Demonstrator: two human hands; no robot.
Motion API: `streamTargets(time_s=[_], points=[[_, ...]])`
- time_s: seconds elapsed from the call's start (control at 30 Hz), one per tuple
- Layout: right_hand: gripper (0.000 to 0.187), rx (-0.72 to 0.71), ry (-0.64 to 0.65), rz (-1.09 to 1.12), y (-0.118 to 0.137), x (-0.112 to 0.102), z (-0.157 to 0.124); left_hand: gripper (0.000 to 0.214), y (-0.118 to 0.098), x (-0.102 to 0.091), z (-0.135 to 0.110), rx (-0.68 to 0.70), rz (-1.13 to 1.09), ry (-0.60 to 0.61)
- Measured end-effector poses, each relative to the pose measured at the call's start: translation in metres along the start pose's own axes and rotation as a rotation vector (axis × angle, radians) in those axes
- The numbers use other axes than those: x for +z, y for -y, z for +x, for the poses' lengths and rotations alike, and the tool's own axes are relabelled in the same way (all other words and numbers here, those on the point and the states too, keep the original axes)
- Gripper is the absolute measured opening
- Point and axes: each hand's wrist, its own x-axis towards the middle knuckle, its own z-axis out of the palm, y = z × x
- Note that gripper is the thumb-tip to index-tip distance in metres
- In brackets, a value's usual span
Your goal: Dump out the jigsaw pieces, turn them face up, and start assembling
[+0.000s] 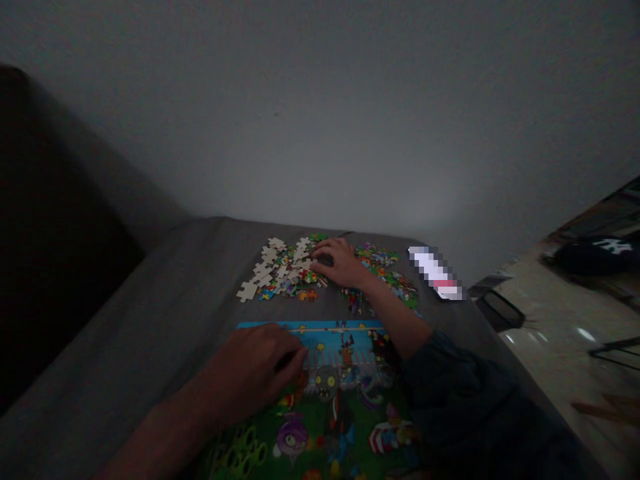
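My right hand (pixel 337 262) reaches over the loose jigsaw pieces, thumb and fingers curved and apart, with nothing visible between them. Its fingertips touch or hover just above a heap of pieces (pixel 280 267), several lying pale back up. Under and right of that wrist spreads another group of colourful pieces (pixel 390 273). Closer to me lies a cartoon picture sheet or board (pixel 327 407) with zombie figures on green and a blue top strip. My left hand (pixel 265 357) rests over its upper left part, thumb and forefinger curled together; whatever they hold, if anything, is hidden.
A lit phone (pixel 435 272), its screen blurred out, lies right of the pieces. Everything rests on a grey cloth surface (pixel 165 293) against a pale wall (pixel 300 133). Beyond its right edge are a shiny floor (pixel 545 333) and a dark cap (pixel 595 255). The light is dim.
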Motion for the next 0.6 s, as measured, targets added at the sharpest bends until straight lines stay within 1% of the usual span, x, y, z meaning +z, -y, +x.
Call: streamTargets(time_s=[0.07,0.13,0.2,0.27,0.33,0.37,0.53,0.6], points=[[0.018,-0.005,0.007,0.008,0.000,-0.002,0.000,0.042,0.001,0.000,0.000,0.004,-0.007,-0.008],[0.015,0.005,-0.001,0.009,-0.001,-0.005,0.000,0.042,0.001,0.001,0.000,0.011,-0.004,-0.015],[0.009,0.043,-0.048,-0.012,-0.003,-0.009,0.000,0.042,0.002,0.003,0.000,0.017,0.003,-0.028],[0.005,0.096,-0.123,-0.058,-0.005,-0.012,0.001,0.042,0.002,0.004,0.000,0.026,0.012,-0.033],[0.008,0.124,-0.172,-0.107,-0.004,-0.014,0.000,0.042,0.002,0.004,0.001,0.028,0.027,-0.029],[0.010,0.118,-0.174,-0.124,-0.002,-0.013,0.000,0.042,0.001,0.004,0.001,0.027,0.034,-0.026],[0.024,-0.007,-0.066,-0.155,0.008,-0.001,0.000,0.043,-0.002,0.001,0.000,0.009,0.063,-0.007],[0.029,-0.033,-0.031,-0.169,0.009,0.004,0.000,0.044,-0.003,0.000,0.000,0.013,0.072,-0.002]])
